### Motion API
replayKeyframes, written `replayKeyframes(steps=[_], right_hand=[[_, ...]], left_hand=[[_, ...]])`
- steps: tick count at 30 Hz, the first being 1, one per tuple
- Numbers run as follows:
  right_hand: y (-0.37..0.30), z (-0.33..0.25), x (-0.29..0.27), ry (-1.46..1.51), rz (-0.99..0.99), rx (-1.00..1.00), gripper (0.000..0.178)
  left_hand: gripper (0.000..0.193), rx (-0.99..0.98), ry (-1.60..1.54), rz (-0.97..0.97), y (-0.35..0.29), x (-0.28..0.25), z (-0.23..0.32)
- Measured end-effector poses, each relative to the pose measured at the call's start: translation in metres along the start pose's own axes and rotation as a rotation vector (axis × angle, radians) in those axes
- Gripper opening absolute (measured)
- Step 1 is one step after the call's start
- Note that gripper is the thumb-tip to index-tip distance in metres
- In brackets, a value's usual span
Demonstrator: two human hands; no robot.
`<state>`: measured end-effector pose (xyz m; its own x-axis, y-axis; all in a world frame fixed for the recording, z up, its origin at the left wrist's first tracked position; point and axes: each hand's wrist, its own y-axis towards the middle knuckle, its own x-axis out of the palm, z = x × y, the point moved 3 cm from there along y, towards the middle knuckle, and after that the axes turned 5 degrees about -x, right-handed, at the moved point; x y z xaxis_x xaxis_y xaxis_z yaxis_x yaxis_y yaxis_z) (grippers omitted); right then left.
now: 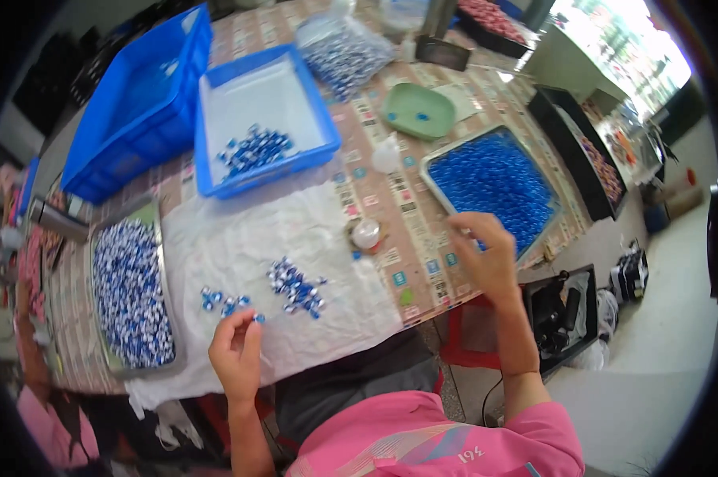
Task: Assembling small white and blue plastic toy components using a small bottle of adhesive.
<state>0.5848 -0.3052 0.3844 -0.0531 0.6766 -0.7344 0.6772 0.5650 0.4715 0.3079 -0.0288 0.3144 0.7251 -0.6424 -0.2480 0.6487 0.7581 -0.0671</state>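
My left hand (236, 354) rests on the white cloth (279, 230), pinching a small blue and white bead piece (257, 317) between its fingertips. Two small heaps of the same pieces lie on the cloth, one just above that hand (224, 301) and one further right (297, 286). My right hand (486, 254) hovers over the near edge of a metal tray of blue beads (494, 179), fingers curled; whether it holds a bead cannot be made out.
A metal tray of blue-and-white pieces (130, 292) sits left. A blue bin (263, 119) holds some finished pieces, with a larger blue crate (140, 103) beside it. A green dish (419, 111), a bag of pieces (345, 52) and a small round container (366, 234) stand nearby.
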Motion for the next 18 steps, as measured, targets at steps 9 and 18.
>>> replayKeyframes(steps=[9,18], right_hand=[[-0.005,0.048,0.000,-0.392,-0.051,0.059,0.025],[-0.006,0.074,-0.009,-0.424,-0.070,0.089,0.017]], left_hand=[[0.019,0.254,0.455,0.204,0.010,-0.021,-0.001],[0.019,0.448,0.493,0.046,0.006,0.046,0.009]])
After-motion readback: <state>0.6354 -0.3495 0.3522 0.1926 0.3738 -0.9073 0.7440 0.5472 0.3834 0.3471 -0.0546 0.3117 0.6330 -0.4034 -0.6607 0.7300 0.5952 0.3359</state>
